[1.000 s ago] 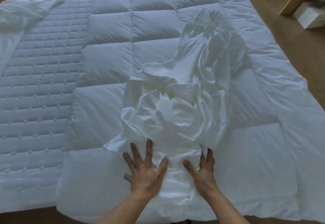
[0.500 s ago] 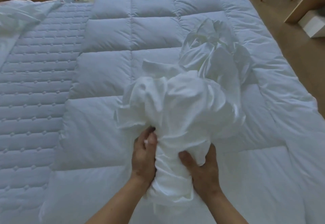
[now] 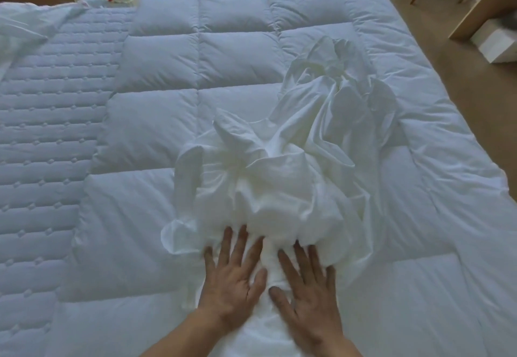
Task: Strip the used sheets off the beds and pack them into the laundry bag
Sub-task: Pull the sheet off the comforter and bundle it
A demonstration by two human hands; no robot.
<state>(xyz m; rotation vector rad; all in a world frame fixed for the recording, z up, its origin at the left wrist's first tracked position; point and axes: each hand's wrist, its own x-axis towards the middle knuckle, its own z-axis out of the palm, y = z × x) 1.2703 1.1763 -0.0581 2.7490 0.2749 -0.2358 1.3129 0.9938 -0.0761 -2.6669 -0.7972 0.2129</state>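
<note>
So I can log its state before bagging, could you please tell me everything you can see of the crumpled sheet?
The sheet is plain white, thin and smooth, cotton-like. It lies bunched in a loose, deeply creased heap on the quilted duvet, trailing toward the far right. Its near end is gathered narrow; the left hand and right hand press flat on it, fingers spread, side by side.

The person's left hand (image 3: 232, 281) and right hand (image 3: 306, 292) are bare, the left forearm (image 3: 179, 340) and right wrist (image 3: 340, 348) likewise uncovered as far as the near frame edge shows, with one short dark line on the left hand's back beside the thumb's base.
</note>
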